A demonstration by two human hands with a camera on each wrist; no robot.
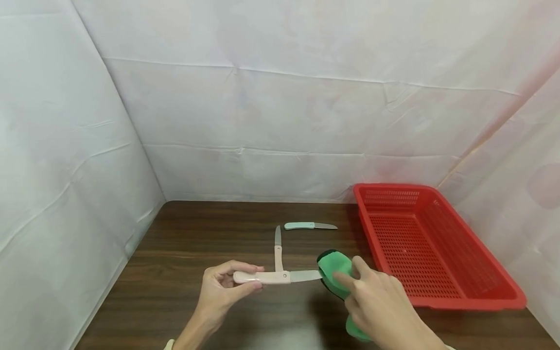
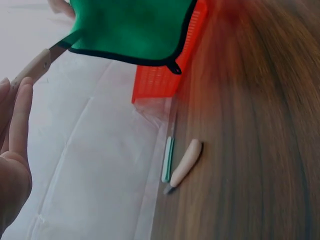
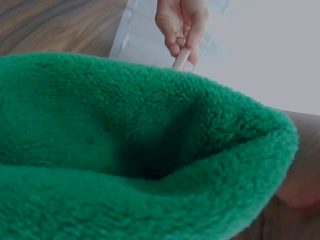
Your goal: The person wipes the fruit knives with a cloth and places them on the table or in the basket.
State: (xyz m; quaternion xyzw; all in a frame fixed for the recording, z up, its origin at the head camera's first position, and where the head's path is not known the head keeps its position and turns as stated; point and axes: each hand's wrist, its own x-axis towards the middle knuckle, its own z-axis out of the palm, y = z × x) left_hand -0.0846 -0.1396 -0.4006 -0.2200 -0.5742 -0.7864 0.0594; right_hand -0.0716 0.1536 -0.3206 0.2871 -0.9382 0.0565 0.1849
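My left hand (image 1: 223, 287) grips the pale pink handle of a folding knife (image 1: 271, 277), its blade unfolded and pointing right. In my right hand (image 1: 376, 296) is a green cloth (image 1: 336, 266) with black edging, pinched around the blade's tip. The left wrist view shows the blade end overlapped by the cloth (image 2: 130, 30). Fuzzy green pile (image 3: 150, 100) fills most of the right wrist view, with the left hand (image 3: 182, 25) beyond it. A second pink knife (image 1: 278, 250) lies unfolded on the table behind the held one, and a mint-green knife (image 1: 309, 226) lies crosswise farther back.
A red plastic basket (image 1: 477, 304) with perforated walls stands at the right of the dark wood table (image 1: 188, 243). White sheeting (image 1: 262, 112) rises behind the table and along both sides.
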